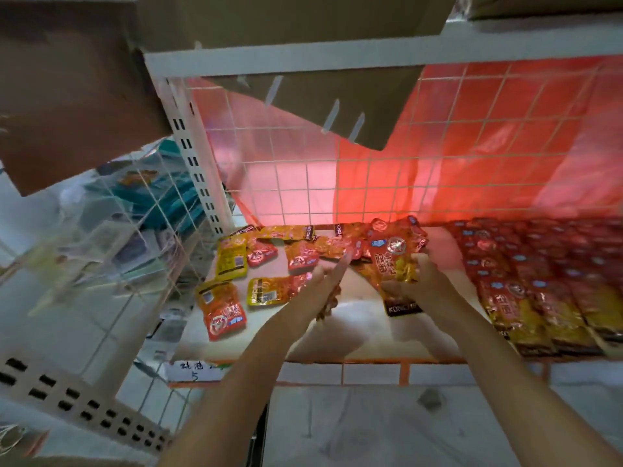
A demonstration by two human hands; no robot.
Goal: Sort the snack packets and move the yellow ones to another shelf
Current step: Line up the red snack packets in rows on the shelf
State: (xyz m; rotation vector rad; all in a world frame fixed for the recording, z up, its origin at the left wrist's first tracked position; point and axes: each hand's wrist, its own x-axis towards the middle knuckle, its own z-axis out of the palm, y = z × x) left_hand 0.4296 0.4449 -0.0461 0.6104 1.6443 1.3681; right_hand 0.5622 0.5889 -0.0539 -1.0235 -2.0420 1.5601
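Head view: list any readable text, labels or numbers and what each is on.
"KONG" (rest cut off): black band at the bottom of the packet stack gripped by the right hand.
"5": handwritten shelf tag; the characters above it are illegible.
Loose packets and stacked rows: print too blurred to read.

- Your left hand (325,279), frame centre: forearm extended, index finger pointing forward.
- Your right hand (418,274), right of centre: fingers curled, gripping a stack of packets (396,261).

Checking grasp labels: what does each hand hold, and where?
Right hand grips a stack of packets at its lower half. Left hand holds nothing, finger extended.
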